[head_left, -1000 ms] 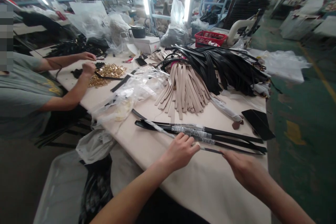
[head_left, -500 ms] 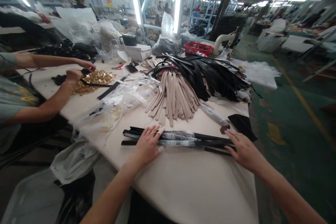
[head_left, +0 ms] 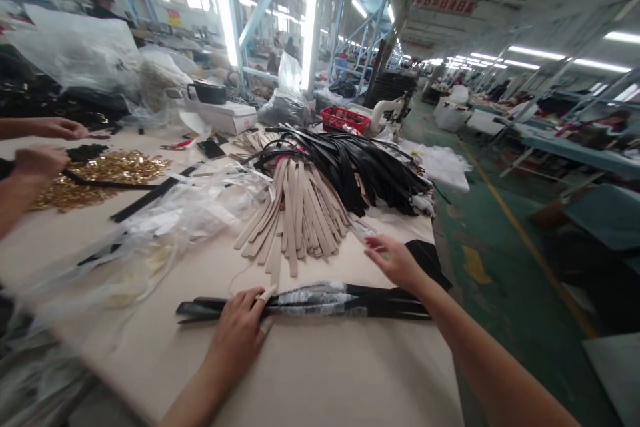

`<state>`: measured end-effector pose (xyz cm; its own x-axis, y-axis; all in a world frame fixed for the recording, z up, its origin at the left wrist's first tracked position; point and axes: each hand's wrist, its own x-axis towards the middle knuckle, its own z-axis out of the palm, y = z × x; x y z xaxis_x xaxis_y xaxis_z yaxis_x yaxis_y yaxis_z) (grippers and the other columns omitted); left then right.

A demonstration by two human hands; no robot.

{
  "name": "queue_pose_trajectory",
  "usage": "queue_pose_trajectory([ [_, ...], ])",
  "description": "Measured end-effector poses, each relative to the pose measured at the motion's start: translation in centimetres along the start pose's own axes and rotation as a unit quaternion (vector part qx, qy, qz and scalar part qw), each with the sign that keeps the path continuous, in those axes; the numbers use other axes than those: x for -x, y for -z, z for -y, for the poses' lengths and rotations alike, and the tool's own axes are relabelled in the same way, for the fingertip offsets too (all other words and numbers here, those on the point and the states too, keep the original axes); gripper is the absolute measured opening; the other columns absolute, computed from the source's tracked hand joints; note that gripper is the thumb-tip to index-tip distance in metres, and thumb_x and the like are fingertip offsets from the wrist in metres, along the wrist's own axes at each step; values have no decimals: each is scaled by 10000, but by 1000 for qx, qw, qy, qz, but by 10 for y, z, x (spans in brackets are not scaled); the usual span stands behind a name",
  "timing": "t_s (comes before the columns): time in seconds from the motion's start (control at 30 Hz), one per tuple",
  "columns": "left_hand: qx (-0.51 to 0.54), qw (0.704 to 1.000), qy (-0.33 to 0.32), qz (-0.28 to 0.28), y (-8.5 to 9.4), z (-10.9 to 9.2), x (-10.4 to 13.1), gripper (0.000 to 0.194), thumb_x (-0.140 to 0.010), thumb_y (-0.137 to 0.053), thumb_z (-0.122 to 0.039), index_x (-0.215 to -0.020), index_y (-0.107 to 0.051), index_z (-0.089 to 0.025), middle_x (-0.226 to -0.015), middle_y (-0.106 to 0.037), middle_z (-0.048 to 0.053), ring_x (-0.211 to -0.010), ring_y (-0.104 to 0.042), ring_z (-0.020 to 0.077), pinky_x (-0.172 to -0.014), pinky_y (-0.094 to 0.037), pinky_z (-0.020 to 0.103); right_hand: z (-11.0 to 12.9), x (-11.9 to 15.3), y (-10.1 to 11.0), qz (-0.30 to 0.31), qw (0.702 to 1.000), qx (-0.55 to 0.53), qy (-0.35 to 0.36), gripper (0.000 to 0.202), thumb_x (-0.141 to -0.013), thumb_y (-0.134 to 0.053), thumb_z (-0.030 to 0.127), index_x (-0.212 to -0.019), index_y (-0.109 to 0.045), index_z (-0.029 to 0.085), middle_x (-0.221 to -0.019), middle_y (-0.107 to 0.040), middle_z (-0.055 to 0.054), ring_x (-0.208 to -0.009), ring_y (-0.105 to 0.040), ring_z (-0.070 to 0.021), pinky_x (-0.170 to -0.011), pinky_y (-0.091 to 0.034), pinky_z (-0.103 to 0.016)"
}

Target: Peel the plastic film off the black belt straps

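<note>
On the near edge of the pale counter (head_left: pixel 320 373) lies a bundle of black straps (head_left: pixel 310 301), partly sleeved in clear plastic wrap (head_left: pixel 320 296) and stretched crosswise in front of the person. Left hand (head_left: pixel 239 333): palm down, fingers spread flat on the left part of the bundle, pressing rather than clasping; its grip closes on nothing. Right hand (head_left: pixel 395 259): raised just above the counter beyond the bundle's right part, fingers loosely open and empty, near the fanned beige straps (head_left: pixel 295 220) and a flat black piece (head_left: pixel 427 260). Behind these, a heap of black straps (head_left: pixel 370 167); at far left, a co-worker's hands (head_left: pixel 43 160) beside a pile of gold fittings (head_left: pixel 100 173).

Likely faults: held at one end only, the bundle may fan apart or pivot toward the counter edge; the slick wrap could let straps slide from under the palm; the open right hand could brush the beige straps out of their stack.

Change from half a second earlier: the right hand, then resting on the bundle's right end, has lifted clear and moved away from the body; the left hand stays on the bundle; the view has swung upward and rightward.
</note>
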<state>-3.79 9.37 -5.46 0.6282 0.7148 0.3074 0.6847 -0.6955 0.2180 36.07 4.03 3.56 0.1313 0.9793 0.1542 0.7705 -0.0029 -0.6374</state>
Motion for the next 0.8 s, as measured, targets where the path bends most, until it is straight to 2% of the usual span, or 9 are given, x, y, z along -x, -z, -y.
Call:
queue_pose_trajectory([
  [0.07,15,999,-21,-18,-2,-4,3,533,-875,-609,-330,-1385,-502,-218,-1283,-610,123,-1193,-541,315,-1048,-404,486,-16,-48,18,-54,998,17,-42,331,-940,-556,386,-1156,-665,161,-1067,-718,-115,-911,-681,-218,-837,-550,-358],
  [0.17,39,997,-60,-33,-2,-2,6,625,-866,-625,-338,-1446,-425,-220,-1368,-561,117,-1294,-476,313,-1145,-306,510,-35,-118,21,-65,993,44,-89,284,-961,-557,370,-1047,-692,135,-944,-731,-84,-813,-688,-188,-783,-556,-346],
  [0.27,55,996,-42,-56,-3,2,7,598,-864,-617,-298,-1431,-435,-241,-1371,-560,108,-1304,-465,311,-1148,-318,515,-39,-171,-1,-64,988,73,-124,277,-965,-587,391,-1033,-670,136,-960,-708,-48,-825,-682,-169,-783,-563,-360],
  [0.37,71,995,-2,-66,-4,1,9,529,-880,-571,-233,-1395,-468,-289,-1311,-602,93,-1271,-494,305,-1120,-368,518,-29,-199,-33,-75,982,99,-140,319,-950,-606,422,-1105,-641,146,-1076,-683,-63,-960,-664,-203,-878,-537,-425],
  [0.47,76,995,18,-64,-1,-5,13,471,-888,-514,-163,-1345,-512,-279,-1269,-628,87,-1237,-524,292,-1111,-387,517,-15,-205,-56,-87,980,109,-141,349,-933,-610,315,-1190,-599,80,-1125,-677,-170,-1044,-645,-265,-936,-483,-445],
  [0.57,80,994,34,-66,5,-10,14,424,-879,-491,-129,-1286,-557,-231,-1242,-639,98,-1212,-542,279,-1110,-399,502,0,-202,-60,-96,982,105,-120,450,-899,-543,190,-1282,-517,-45,-1090,-670,-303,-1050,-645,-330,-924,-450,-442],
  [0.67,92,992,52,-69,9,-11,15,421,-849,-500,-107,-1248,-581,-215,-1216,-644,100,-1192,-548,273,-1113,-401,490,15,-188,-44,-91,989,88,-80,536,-872,-499,215,-1360,-485,-5,-968,-725,-217,-937,-686,-316,-877,-471,-448],
  [0.73,108,991,55,-65,11,-12,17,473,-803,-524,-92,-1256,-578,-216,-1207,-641,102,-1186,-546,279,-1118,-390,498,24,-168,-22,-59,995,60,-59,455,-874,-483,280,-1245,-606,47,-838,-746,-154,-805,-714,-288,-793,-518,-419],
  [0.8,125,989,53,-62,12,-14,19,521,-758,-548,-87,-1262,-575,-215,-1205,-635,108,-1185,-542,290,-1118,-380,514,28,-136,8,-18,999,15,-24,421,-921,-420,341,-1137,-667,77,-825,-760,-154,-739,-735,-267,-699,-556,-378],
])
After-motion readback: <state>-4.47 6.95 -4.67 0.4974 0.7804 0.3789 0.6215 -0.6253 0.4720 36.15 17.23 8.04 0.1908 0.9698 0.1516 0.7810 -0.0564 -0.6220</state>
